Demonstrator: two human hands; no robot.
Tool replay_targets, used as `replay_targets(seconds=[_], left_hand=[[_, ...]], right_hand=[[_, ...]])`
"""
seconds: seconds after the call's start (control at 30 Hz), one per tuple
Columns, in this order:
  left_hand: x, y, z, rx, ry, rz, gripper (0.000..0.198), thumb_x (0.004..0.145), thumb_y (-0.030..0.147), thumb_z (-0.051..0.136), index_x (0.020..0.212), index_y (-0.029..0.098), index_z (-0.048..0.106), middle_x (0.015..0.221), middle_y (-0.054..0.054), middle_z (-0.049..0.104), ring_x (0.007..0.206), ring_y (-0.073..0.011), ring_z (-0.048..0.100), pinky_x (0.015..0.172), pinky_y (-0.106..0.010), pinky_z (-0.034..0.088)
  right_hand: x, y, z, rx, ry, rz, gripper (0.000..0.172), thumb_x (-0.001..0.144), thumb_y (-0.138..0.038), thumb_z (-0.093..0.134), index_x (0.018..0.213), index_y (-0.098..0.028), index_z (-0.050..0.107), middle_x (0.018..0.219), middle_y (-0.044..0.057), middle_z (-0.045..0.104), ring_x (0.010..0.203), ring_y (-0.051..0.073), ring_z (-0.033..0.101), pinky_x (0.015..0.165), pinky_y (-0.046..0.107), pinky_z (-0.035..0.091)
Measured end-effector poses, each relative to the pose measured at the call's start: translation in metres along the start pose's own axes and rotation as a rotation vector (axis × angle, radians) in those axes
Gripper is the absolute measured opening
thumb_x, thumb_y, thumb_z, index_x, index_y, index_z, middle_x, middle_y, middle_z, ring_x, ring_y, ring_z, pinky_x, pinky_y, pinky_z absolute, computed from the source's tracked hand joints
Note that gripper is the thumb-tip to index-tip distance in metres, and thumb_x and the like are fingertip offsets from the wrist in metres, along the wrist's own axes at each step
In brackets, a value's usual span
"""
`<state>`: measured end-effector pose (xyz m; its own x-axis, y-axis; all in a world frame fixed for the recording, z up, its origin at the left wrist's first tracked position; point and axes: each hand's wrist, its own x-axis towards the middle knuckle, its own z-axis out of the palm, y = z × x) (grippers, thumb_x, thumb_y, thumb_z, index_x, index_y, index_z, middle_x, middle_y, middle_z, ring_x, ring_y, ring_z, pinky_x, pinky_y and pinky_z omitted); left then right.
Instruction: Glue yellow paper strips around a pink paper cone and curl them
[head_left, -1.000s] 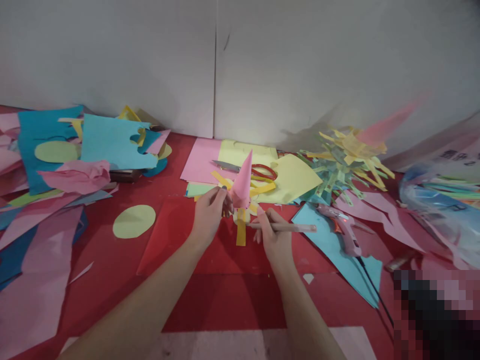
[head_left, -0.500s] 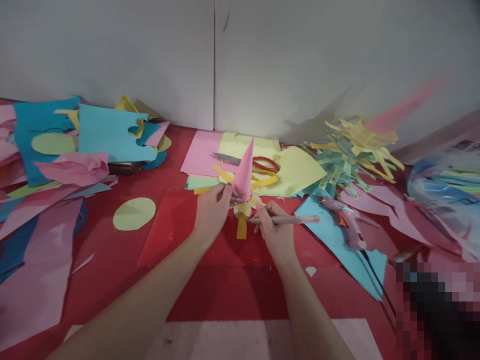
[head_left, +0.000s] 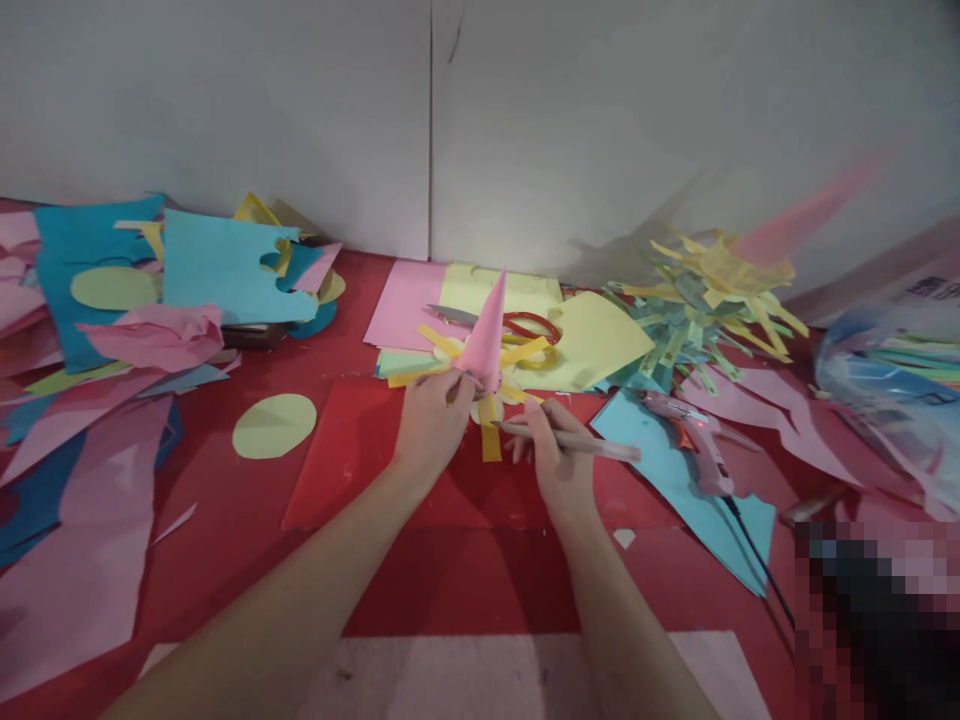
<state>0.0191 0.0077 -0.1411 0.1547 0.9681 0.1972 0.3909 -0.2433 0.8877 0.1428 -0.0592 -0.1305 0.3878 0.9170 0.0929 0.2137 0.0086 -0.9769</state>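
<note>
My left hand [head_left: 433, 418] is closed on the base of a pink paper cone [head_left: 484, 335] that stands upright with its tip leaning slightly right. Yellow paper strips [head_left: 489, 430] fan out from under the cone onto a red sheet [head_left: 360, 450]. My right hand [head_left: 551, 452] sits just right of the cone, fingers wrapped round a thin pink stick [head_left: 592, 446] that points right and lies nearly level.
Red-handled scissors [head_left: 525, 328] lie behind the cone on pink and yellow sheets [head_left: 592, 340]. A pink glue gun [head_left: 694, 445] rests on blue paper to the right. A strip-and-cone craft pile [head_left: 705, 290] sits far right. Paper scraps [head_left: 150, 300] and a pale green oval [head_left: 274, 425] lie left.
Both hands and the cone have stayed nearly in place; the cone's base dropped a little toward the red sheet and the view shifted slightly.
</note>
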Motion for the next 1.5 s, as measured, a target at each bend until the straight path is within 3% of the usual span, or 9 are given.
replay_targets(seconds=[0.2, 0.43, 0.87, 1.17, 1.5], left_hand=[[0.001, -0.005, 0.001, 0.137, -0.039, 0.1, 0.003, 0.073, 0.019, 0.062, 0.075, 0.021, 0.062, 0.078, 0.0, 0.07, 0.078, -0.017, 0.064, 0.081, -0.032, 0.044], [0.001, -0.008, 0.001, 0.109, -0.098, 0.119, 0.013, 0.07, 0.012, 0.065, 0.078, 0.022, 0.06, 0.081, 0.001, 0.071, 0.081, -0.0166, 0.065, 0.089, -0.035, 0.041], [0.001, -0.009, 0.001, 0.083, -0.103, 0.102, 0.017, 0.068, 0.009, 0.064, 0.078, 0.022, 0.061, 0.081, 0.0, 0.07, 0.078, -0.017, 0.064, 0.079, -0.032, 0.048], [0.0, -0.011, 0.002, 0.058, -0.1, 0.105, 0.016, 0.069, 0.009, 0.064, 0.078, 0.022, 0.06, 0.08, 0.0, 0.069, 0.079, -0.0161, 0.064, 0.076, -0.029, 0.048], [0.001, -0.011, 0.003, 0.067, -0.097, 0.112, 0.016, 0.069, 0.01, 0.065, 0.079, 0.022, 0.06, 0.081, 0.0, 0.069, 0.078, -0.0158, 0.064, 0.077, -0.029, 0.048]], right_hand=[[0.001, 0.002, 0.0, -0.006, 0.035, -0.001, 0.032, 0.084, -0.042, 0.051, 0.06, -0.021, 0.048, 0.04, -0.007, 0.044, 0.043, 0.01, 0.047, 0.053, 0.024, 0.039], [0.001, 0.004, 0.001, -0.049, -0.025, 0.01, 0.031, 0.083, -0.041, 0.053, 0.06, -0.021, 0.047, 0.042, -0.007, 0.046, 0.046, 0.011, 0.046, 0.053, 0.024, 0.037], [0.002, 0.003, 0.001, -0.134, -0.059, -0.01, 0.034, 0.083, -0.036, 0.05, 0.053, -0.022, 0.04, 0.039, -0.007, 0.044, 0.042, 0.01, 0.041, 0.052, 0.024, 0.035], [0.002, 0.002, 0.001, -0.151, -0.01, 0.0, 0.031, 0.083, -0.038, 0.049, 0.058, -0.022, 0.042, 0.044, -0.006, 0.048, 0.047, 0.011, 0.045, 0.053, 0.024, 0.035], [0.003, 0.002, 0.001, -0.125, 0.004, -0.037, 0.03, 0.08, -0.03, 0.048, 0.054, -0.023, 0.035, 0.041, -0.007, 0.038, 0.044, 0.01, 0.04, 0.049, 0.023, 0.035]])
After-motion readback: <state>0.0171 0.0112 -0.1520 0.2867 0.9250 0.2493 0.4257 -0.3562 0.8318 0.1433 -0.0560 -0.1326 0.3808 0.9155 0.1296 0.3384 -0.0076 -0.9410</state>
